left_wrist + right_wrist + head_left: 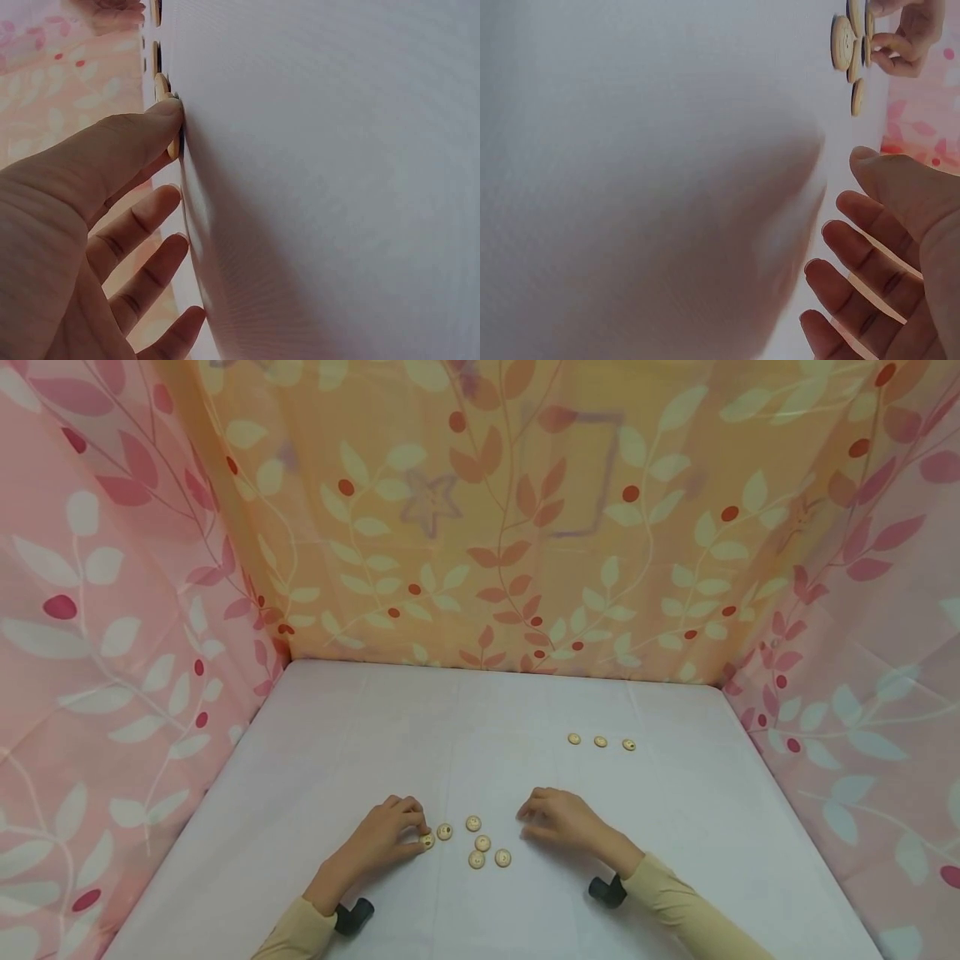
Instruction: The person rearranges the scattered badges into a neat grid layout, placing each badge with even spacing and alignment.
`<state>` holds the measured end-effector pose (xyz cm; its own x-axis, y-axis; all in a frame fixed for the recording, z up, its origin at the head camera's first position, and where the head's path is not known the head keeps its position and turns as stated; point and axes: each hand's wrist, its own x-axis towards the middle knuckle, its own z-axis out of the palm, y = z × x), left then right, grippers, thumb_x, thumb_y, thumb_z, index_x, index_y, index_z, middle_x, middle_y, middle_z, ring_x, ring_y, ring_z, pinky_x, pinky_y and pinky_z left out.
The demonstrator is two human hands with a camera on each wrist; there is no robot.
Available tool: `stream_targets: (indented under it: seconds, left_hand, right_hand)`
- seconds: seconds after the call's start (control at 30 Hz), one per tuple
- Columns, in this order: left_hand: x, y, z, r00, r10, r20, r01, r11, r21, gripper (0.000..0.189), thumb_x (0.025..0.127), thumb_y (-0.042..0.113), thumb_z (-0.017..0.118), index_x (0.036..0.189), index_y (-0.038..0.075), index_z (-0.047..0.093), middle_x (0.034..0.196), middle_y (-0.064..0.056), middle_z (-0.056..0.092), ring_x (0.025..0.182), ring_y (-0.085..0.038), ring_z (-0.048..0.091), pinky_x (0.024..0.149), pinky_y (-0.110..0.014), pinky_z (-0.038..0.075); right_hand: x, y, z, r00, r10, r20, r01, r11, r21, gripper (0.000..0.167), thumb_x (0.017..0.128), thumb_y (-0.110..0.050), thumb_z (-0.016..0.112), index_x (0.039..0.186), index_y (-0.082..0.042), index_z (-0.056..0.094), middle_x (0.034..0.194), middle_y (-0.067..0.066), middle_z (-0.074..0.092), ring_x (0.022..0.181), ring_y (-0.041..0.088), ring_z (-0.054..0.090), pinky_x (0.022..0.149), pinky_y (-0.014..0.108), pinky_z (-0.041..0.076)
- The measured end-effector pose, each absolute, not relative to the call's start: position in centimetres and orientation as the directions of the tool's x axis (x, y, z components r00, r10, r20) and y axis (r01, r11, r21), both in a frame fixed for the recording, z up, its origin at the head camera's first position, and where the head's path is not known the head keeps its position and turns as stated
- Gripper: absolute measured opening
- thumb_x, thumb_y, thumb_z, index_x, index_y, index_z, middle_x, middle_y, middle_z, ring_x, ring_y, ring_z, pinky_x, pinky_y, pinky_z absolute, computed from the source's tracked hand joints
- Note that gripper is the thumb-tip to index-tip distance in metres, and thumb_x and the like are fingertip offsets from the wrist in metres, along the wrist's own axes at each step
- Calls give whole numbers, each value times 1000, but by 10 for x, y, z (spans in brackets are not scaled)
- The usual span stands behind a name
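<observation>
While the left grip (386, 832) pinches a disc (428, 842), likely light, best rim-held, right of it the right grip (562, 820) gapes.

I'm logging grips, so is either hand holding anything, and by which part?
The left hand pinches a small tan disc by its edge, between thumb and forefinger; the right hand holds nothing.

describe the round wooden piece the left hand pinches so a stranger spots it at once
On the white table, find the near group of round wooden pieces. At its left end is the leftmost piece, pinched by the left hand; no other piece is held.
</observation>
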<state>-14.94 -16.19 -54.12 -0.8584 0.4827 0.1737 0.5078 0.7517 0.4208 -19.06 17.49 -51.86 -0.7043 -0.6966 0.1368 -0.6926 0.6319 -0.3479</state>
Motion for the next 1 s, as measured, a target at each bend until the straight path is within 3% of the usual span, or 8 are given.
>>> stream_targets:
  seconds: [0.57,1.0]
  left_hand:
    - [-150,-162,-540,-857,491,159,509,753,416,13,76,29,75,83,25,65,99,12,53,95,-13,48,77,-39,41]
    - [-150,-162,-542,-859,483,170,507,756,415,14,74,30,76,83,26,66,99,12,54,95,-12,48,78,-39,42]
  right_hand:
    - [-176,158,-520,-604,-787,127,-772,538,-339,20,81,-34,69,96,-22,70,88,-12,60,80,0,55,72,20,44]
    - [-168,153,-522,-560,-824,91,-803,512,-304,29,76,-44,72,98,-25,69,93,-14,59,79,-3,47,71,18,39]
